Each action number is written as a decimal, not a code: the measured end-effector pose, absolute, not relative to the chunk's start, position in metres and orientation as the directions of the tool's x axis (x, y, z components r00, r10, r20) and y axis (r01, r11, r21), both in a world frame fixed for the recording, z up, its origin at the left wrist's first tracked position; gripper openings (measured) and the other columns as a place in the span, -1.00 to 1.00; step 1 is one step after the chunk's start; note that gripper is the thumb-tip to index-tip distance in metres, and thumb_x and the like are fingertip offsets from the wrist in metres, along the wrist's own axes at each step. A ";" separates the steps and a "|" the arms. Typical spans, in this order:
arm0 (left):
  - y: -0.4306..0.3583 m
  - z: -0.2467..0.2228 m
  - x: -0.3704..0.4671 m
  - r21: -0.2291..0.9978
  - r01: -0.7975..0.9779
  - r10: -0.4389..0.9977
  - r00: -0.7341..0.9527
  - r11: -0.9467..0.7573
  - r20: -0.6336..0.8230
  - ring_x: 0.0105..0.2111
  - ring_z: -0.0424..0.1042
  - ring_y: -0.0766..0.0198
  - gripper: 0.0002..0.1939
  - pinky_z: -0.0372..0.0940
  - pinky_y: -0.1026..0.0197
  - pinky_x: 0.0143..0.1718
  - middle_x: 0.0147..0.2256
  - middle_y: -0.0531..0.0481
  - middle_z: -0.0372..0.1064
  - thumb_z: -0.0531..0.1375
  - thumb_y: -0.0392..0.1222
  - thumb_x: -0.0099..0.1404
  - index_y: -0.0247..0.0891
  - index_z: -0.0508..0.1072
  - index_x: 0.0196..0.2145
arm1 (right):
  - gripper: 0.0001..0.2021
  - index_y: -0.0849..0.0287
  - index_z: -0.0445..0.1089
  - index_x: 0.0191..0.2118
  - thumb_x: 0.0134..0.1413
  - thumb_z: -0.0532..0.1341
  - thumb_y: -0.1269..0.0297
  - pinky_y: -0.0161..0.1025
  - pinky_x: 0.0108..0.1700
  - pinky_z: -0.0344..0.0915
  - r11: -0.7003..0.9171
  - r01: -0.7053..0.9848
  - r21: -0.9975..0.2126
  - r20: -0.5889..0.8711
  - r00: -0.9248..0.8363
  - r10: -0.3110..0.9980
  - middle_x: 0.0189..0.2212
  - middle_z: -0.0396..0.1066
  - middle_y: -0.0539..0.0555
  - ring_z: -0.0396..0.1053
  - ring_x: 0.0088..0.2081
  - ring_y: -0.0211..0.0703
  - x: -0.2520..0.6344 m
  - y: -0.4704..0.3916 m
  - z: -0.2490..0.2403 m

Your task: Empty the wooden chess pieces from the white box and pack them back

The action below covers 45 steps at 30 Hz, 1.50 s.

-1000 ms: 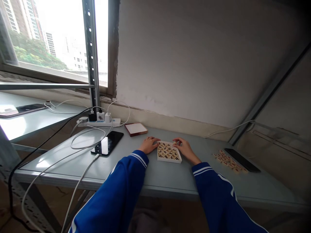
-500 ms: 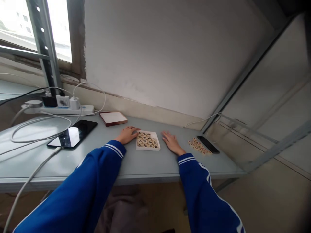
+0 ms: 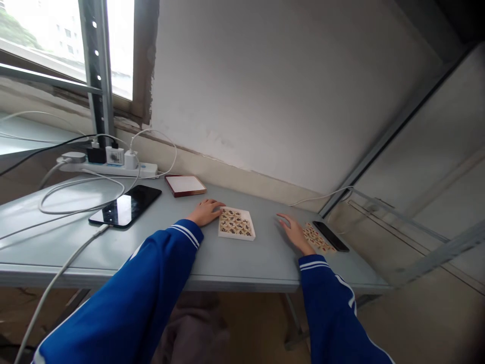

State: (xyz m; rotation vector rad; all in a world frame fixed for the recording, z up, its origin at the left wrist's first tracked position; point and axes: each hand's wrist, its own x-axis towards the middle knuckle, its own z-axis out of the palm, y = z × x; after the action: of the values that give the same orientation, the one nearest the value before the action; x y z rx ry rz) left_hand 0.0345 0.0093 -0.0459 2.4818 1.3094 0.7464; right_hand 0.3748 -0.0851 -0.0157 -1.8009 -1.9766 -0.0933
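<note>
Left hand point(image 3: 205, 212): lies flat on the grey table point(image 3: 242, 258), fingers loose and gripping nothing, fingertips touching the left edge of the tile tray point(image 3: 237, 224).
Tile tray: white, square, filled with pale wooden tiles bearing dark marks, too small to read.
Right hand point(image 3: 294, 232): open, palm down, holding nothing, well right of the tray, just beside the loose tiles point(image 3: 317, 238).
Loose tiles: scattered against a black phone point(image 3: 331, 236), possibly a remote.
Left side: second phone point(image 3: 125, 206) on a white cable point(image 3: 60, 275), power strip point(image 3: 108, 167), red-edged box point(image 3: 185, 185).
</note>
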 end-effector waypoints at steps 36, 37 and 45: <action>0.010 -0.046 0.035 0.399 0.721 0.823 0.468 -0.566 0.323 -0.02 0.16 0.09 -0.60 0.05 0.02 -0.01 -0.02 -0.05 0.21 -0.10 0.02 0.22 -0.05 0.29 -0.03 | -0.67 0.10 0.42 -0.23 -0.08 0.09 0.06 -0.10 -0.16 0.14 -0.150 0.965 -0.216 0.496 0.240 0.834 -0.24 0.37 0.13 0.26 -0.19 -0.03 0.377 -0.094 -0.034; 0.010 -0.046 0.035 0.399 0.722 0.824 0.468 -0.564 0.319 -0.02 0.15 0.09 -0.60 0.05 0.02 -0.01 -0.03 -0.05 0.22 -0.09 0.02 0.22 -0.05 0.29 -0.03 | -0.69 0.09 0.42 -0.24 -0.06 0.08 0.07 -0.13 -0.16 0.14 -0.101 0.976 -0.192 0.490 0.184 0.852 -0.24 0.36 0.11 0.26 -0.20 -0.06 0.376 -0.096 -0.034; 0.006 -0.043 0.035 0.399 0.726 0.828 0.471 -0.560 0.305 -0.03 0.14 0.08 -0.58 0.03 0.01 0.00 -0.05 -0.06 0.22 -0.11 0.04 0.24 -0.05 0.27 -0.01 | -0.72 0.16 0.45 -0.39 0.00 0.06 0.13 0.01 -0.14 0.04 -0.298 0.952 -0.067 0.523 0.288 0.802 -0.23 0.39 0.17 0.23 -0.14 0.10 0.412 -0.116 -0.031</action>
State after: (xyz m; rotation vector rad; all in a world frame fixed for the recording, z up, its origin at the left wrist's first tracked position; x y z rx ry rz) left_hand 0.0352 0.0056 -0.0429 2.5048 1.3439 0.6965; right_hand 0.4125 -0.1163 -0.0312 -2.1959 -1.5824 -0.5642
